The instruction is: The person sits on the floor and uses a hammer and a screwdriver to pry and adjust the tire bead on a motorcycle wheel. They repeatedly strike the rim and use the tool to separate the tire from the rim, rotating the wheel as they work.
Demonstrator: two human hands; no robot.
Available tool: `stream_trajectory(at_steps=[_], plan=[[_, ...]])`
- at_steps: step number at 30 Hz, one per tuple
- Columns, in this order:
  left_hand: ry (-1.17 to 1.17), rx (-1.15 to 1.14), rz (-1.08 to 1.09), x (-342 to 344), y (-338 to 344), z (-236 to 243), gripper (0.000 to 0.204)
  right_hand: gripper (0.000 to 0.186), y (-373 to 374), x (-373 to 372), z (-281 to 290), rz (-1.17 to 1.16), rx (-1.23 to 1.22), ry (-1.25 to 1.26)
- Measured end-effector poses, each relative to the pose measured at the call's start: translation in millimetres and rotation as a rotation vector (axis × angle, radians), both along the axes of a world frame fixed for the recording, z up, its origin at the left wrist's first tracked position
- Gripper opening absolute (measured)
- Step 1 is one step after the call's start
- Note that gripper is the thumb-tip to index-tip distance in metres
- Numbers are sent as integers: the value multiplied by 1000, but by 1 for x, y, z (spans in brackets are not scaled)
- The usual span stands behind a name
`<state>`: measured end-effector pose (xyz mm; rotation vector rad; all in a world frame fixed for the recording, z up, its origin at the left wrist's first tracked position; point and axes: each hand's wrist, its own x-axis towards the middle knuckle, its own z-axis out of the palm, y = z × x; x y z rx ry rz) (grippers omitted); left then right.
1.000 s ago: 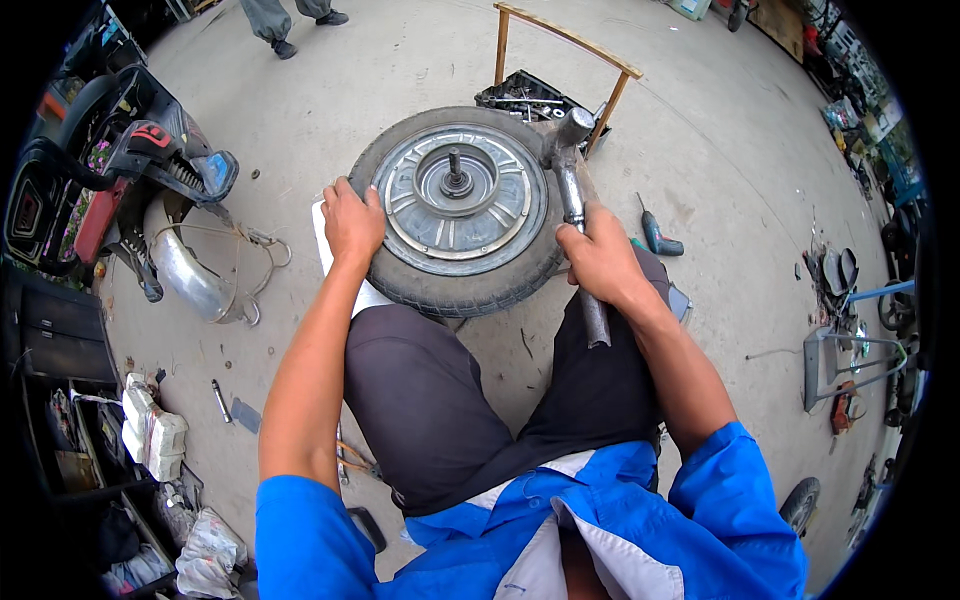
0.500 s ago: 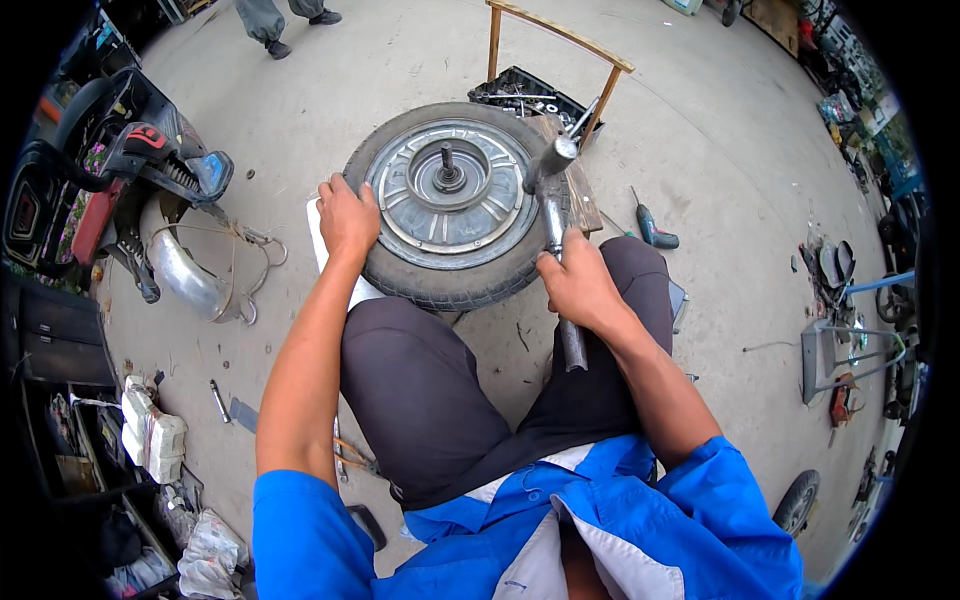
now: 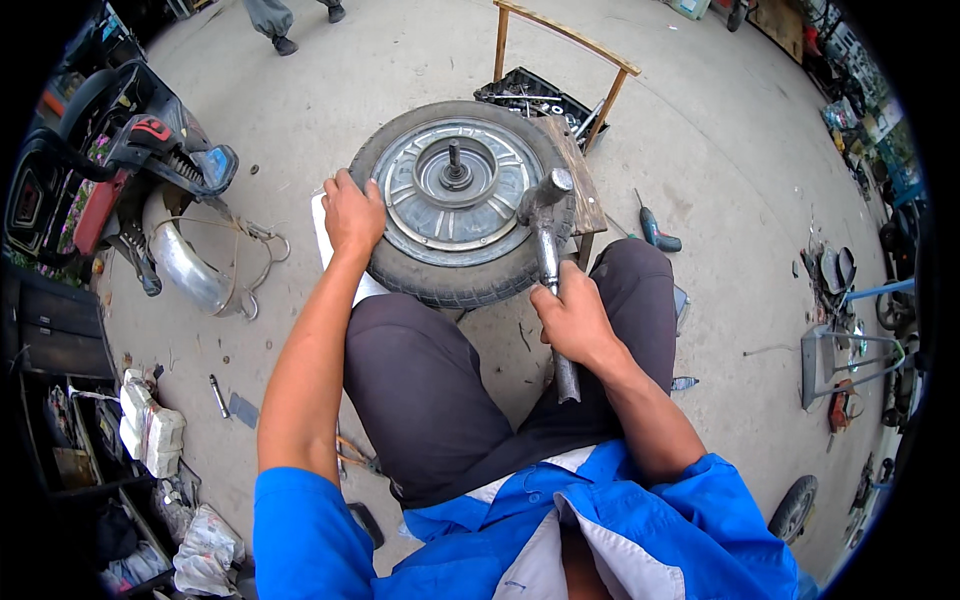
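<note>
A wheel with a black tyre and a grey metal hub (image 3: pixel 437 212) lies flat in front of my knees, its threaded axle pointing up. My left hand (image 3: pixel 353 217) grips the tyre (image 3: pixel 440 286) at its left edge, fingers bent over the sidewall. In my right hand (image 3: pixel 577 318) is a hammer (image 3: pixel 547 235), held by its metal handle. Its head is over the tyre's right side; I cannot tell whether it touches the rubber. The handle's lower end shows below my fist, above my right thigh.
A wooden stool (image 3: pixel 580 185) is under the wheel's right side, with a toolbox (image 3: pixel 540 92) behind it. A power drill (image 3: pixel 657 228) lies to the right. Scooter parts (image 3: pixel 150 190) and a shiny curved fender (image 3: pixel 190 262) are at left. Another person's legs (image 3: pixel 272 22) show at the far left.
My right hand and the hammer have come down a little toward me, and the hammer stands slightly more upright in view. The left hand keeps its place on the tyre.
</note>
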<state>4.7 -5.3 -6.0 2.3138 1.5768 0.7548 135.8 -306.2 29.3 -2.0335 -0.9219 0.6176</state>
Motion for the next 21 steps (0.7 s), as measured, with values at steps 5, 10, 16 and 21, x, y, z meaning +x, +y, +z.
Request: stream_trajectory(at_steps=[5, 10, 16, 21], plan=[[27, -18, 5, -4, -5, -3, 47, 27, -15, -22, 20, -49, 60, -7], [12, -32, 17, -5, -8, -2, 48, 30, -8, -12, 4, 16, -43, 84], [23, -37, 4, 0, -4, 1, 50, 27, -15, -26, 31, -72, 122, 51], [8, -7, 6, -3, -2, 2, 47, 29, -6, -24, 5, 74, -45, -54]])
